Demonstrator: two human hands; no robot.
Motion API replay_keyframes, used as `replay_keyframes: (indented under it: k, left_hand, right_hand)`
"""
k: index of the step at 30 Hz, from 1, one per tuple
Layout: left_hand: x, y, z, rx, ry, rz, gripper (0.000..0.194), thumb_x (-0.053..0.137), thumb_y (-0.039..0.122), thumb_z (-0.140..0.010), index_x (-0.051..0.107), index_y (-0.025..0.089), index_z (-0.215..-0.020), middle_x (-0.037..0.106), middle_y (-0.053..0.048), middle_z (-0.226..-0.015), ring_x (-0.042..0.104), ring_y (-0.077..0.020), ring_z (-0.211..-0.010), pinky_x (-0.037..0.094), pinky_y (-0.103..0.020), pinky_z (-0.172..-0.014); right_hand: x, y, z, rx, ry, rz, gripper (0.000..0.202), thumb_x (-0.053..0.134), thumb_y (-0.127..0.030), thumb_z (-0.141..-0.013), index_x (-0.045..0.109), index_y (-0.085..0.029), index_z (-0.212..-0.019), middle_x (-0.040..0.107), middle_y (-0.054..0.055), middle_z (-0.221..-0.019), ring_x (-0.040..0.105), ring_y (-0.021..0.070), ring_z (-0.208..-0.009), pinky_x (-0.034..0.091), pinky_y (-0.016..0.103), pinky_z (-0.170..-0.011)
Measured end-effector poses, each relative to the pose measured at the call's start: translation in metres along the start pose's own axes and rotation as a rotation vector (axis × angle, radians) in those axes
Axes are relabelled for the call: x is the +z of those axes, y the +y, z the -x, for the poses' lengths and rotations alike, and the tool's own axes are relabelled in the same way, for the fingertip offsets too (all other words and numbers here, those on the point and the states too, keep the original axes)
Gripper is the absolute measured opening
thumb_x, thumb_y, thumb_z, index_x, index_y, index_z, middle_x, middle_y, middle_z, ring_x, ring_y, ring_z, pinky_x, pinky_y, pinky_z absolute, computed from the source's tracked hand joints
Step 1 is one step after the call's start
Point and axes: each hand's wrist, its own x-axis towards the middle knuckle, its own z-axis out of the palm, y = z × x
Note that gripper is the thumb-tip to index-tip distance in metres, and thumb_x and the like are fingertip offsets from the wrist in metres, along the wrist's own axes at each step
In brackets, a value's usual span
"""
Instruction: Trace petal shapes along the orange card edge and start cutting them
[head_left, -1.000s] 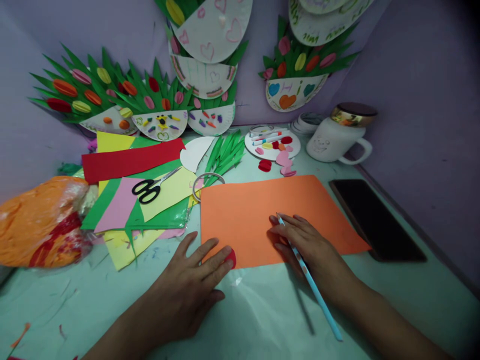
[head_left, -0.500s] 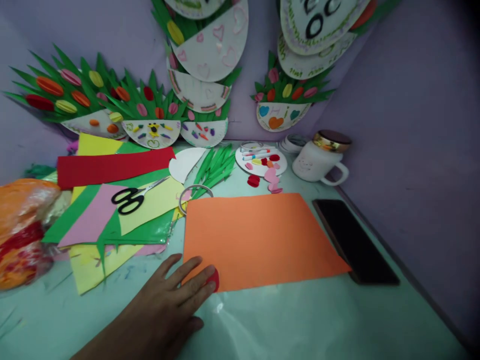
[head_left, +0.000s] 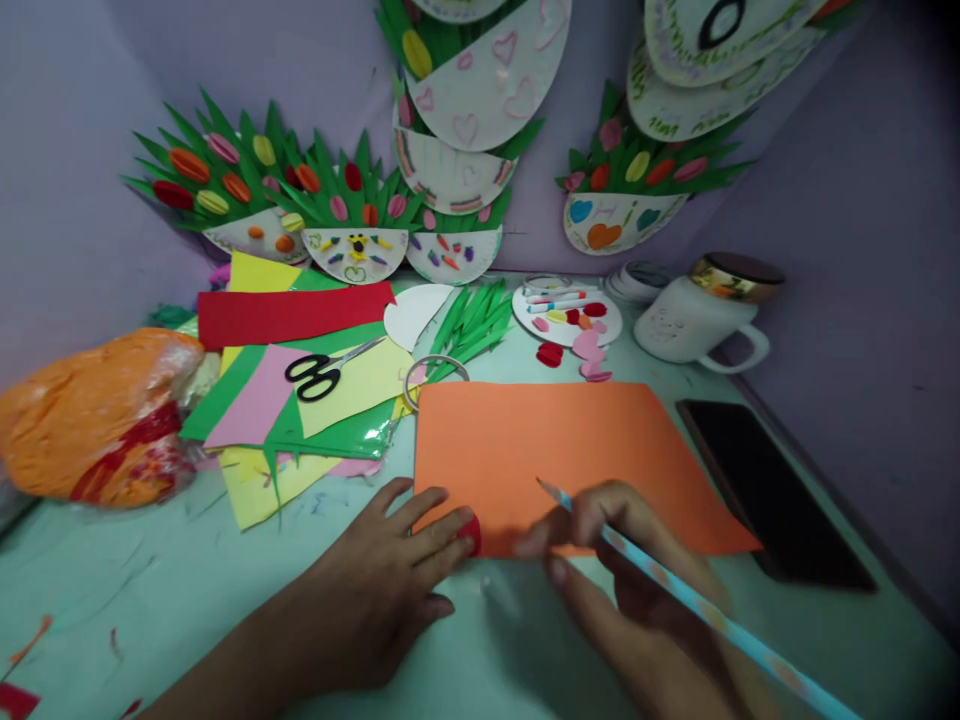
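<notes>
An orange paper sheet point(head_left: 517, 450) lies flat in front of me. My left hand point(head_left: 409, 555) rests on its near left corner, fingers spread. Under those fingertips a small red paper piece point(head_left: 471, 535) is pressed against the sheet, partly covered. Over the sheet's near edge, my right hand point(head_left: 637, 580) grips a light blue pencil point(head_left: 701, 605) with a pattern along it. The sharpened tip points up and left, above the orange paper. Some of the right fingers are blurred.
Coloured sheets with black-handled scissors point(head_left: 319, 378) lie left, beside a bag of orange material point(head_left: 90, 420). Green paper leaves point(head_left: 476, 325), a plate of petals and markers point(head_left: 525, 318), and a lidded mug point(head_left: 686, 330) stand behind. A dark phone point(head_left: 772, 490) touches the sheet's right side.
My right hand has come into view from the lower right, holding the pencil. The left hand keeps its place on the red piece. The whole view has shifted left.
</notes>
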Motion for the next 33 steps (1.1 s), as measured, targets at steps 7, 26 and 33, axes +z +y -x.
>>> replay_keyframes:
  k: [7,26,33]
  left_hand:
    - [0.0,-0.001,-0.001,-0.019,-0.036,0.055,0.043,0.045,0.034,-0.095,0.044,0.024,-0.137,0.049,-0.003,-0.142,0.039,-0.0297,-0.131,0.022,-0.052,-0.109]
    - [-0.002,-0.009,-0.001,0.035,-0.04,0.098,0.04,0.043,0.029,-0.096,0.046,0.02,-0.134,0.047,-0.002,-0.144,0.036,-0.0282,-0.131,0.019,-0.05,-0.107]
    - [0.001,-0.01,-0.001,0.046,-0.013,0.105,0.04,0.042,0.029,-0.096,0.046,0.018,-0.134,0.047,-0.004,-0.144,0.036,-0.0298,-0.131,0.02,-0.052,-0.106]
  right_hand:
    - [0.025,-0.001,-0.052,-0.055,-0.068,0.057,0.018,0.048,-0.008,-0.081,0.046,-0.025,-0.085,0.063,-0.002,-0.072,0.058,0.0132,-0.058,0.045,0.023,-0.053]
    - [0.026,0.0,-0.05,-0.168,-0.107,0.155,0.023,0.041,-0.001,-0.072,0.05,-0.022,-0.077,0.054,0.0,-0.066,0.051,0.0111,-0.055,0.037,0.019,-0.051]
    - [0.026,0.001,-0.05,-0.173,-0.108,0.151,0.021,0.044,-0.002,-0.074,0.049,-0.021,-0.076,0.057,0.001,-0.067,0.053,0.0117,-0.056,0.039,0.019,-0.052]
